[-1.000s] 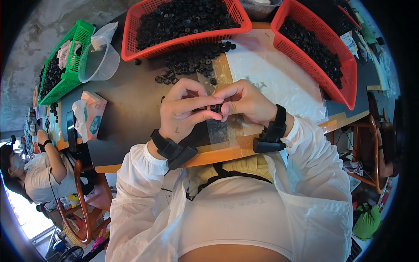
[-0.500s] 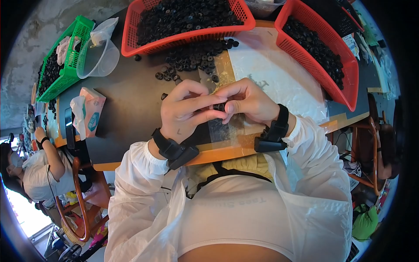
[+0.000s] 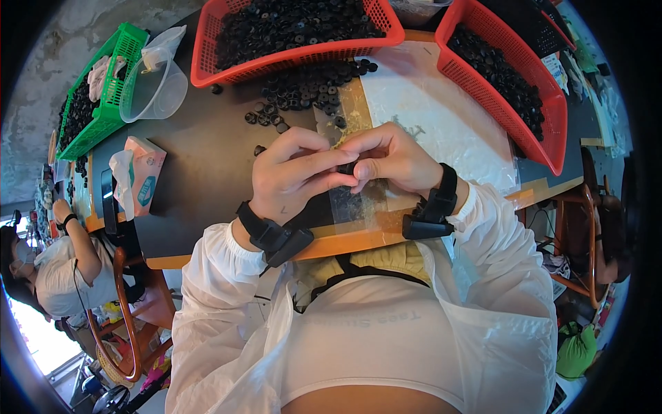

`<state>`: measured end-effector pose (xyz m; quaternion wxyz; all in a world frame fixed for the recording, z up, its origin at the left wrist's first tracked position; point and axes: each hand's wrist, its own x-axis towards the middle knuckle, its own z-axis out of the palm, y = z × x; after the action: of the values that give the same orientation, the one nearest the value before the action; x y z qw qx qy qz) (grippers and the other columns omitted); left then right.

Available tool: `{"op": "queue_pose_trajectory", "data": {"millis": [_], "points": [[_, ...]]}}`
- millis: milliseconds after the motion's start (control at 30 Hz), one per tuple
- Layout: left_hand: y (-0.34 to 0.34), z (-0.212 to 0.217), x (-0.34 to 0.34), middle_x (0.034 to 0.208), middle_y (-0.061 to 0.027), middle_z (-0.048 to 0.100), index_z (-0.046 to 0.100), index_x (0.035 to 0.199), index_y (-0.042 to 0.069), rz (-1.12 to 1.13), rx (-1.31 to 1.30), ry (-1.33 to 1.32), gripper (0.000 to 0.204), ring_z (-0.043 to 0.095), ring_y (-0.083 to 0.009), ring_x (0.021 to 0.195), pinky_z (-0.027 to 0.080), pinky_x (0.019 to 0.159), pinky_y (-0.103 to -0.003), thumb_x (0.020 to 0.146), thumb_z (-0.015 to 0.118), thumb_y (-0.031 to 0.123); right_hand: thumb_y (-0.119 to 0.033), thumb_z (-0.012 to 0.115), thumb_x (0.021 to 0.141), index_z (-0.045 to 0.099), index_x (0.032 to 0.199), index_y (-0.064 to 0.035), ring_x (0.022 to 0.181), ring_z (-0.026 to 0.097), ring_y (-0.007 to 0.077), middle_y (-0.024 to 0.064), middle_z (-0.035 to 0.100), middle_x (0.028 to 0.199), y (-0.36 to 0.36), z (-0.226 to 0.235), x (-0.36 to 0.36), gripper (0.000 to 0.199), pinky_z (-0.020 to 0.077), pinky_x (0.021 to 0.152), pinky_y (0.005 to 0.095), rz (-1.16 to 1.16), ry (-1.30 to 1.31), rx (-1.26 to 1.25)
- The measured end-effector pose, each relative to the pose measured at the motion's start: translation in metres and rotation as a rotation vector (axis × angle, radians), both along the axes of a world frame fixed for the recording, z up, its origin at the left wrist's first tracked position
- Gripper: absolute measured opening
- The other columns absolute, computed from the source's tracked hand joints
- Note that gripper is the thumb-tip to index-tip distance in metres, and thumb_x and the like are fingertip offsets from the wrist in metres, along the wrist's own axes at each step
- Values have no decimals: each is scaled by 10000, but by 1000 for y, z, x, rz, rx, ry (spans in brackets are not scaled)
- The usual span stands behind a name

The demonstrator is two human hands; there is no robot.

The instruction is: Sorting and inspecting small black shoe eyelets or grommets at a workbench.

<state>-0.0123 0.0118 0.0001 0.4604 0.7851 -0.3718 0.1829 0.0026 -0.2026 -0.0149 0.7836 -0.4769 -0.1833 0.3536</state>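
Observation:
Both my hands meet over the near part of the table, fingertips together. Between them is a small round black part (image 3: 347,168), mostly covered by my fingers. My left hand (image 3: 286,169) pinches it from the left with thumb and fingers. On the other side my right hand (image 3: 394,164) grips it between thumb and forefinger. Just beyond my hands, a loose heap of black ring-shaped parts (image 3: 300,93) spreads over the table. One stray black part (image 3: 259,150) lies beside my left hand.
A red basket (image 3: 296,55) full of black parts stands at the back, another red basket (image 3: 496,103) at the right. A green basket (image 3: 103,114), a clear tub (image 3: 165,90) and a tissue box (image 3: 147,176) occupy the left. A co-worker (image 3: 76,265) sits at far left.
Almost nothing differs. Both hands keep their pinch on the black part, with only a very slight shift of the fingers.

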Motion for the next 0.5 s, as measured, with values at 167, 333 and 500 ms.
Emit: {"op": "queue_pose_trajectory", "data": {"millis": [167, 333, 500], "points": [[1, -2, 0, 853, -29, 571, 748, 984, 87, -7, -10, 33, 363, 580, -145, 711, 485, 605, -257, 643, 844, 166, -126, 724, 869, 646, 1170, 42, 845, 657, 115, 94, 692, 1002, 1, -3, 0, 354, 548, 755, 246, 3, -20, -1], [3, -1, 2, 857, -28, 574, 748, 993, 92, -8, 13, 1, 379, 588, -137, 702, 494, 599, -256, 632, 849, 150, -115, 745, 850, 647, 1169, 44, 807, 648, 109, 88, 696, 965, 1, -2, -1, 370, 542, 748, 248, -39, -23, -66], [3, -1, 3, 857, -21, 575, 744, 1012, 88, -10, 24, -33, 401, 596, -121, 688, 507, 599, -241, 625, 853, 80, -111, 734, 859, 647, 1166, 44, 811, 649, 113, 92, 697, 960, 4, -6, -2, 355, 544, 747, 249, -91, -75, -66]]}}
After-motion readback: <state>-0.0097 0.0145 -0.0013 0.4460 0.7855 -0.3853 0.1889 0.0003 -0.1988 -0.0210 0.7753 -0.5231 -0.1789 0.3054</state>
